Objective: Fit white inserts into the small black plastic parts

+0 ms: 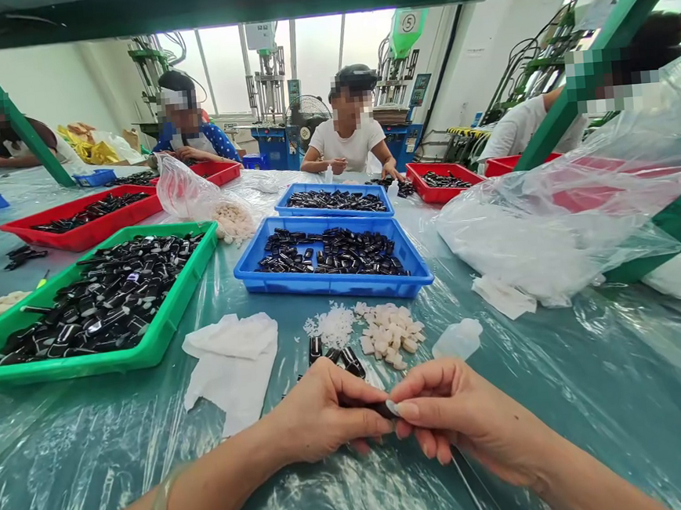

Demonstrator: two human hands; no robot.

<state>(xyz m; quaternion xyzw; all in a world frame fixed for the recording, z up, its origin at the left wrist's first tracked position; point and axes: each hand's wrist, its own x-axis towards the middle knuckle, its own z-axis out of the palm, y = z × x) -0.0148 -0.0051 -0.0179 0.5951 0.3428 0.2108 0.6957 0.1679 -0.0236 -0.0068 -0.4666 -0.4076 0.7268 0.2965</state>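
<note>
My left hand (321,414) is closed, with thumb and forefinger gripping a small glossy black part (382,410). My right hand (464,410) is also closed, its thumb and forefinger pinched at the near end of that same part. A pale bit shows at the fingertips; I cannot tell whether it is a nail or a separate piece. Below my right fingers a thin metal tool (470,484) slants toward the front edge; whether those fingers hold it is hidden. Just beyond my hands lie a few black parts (352,362), cream-coloured pieces (389,334) and translucent bits (329,324).
A green tray (164,343) and blue trays (334,285) hold many black parts. White cloth (231,366) lies left, a small translucent bottle (458,340) right. Plastic bags (551,230) and a green post (575,87) stand at the right. Several people sit across the film-covered table (622,390).
</note>
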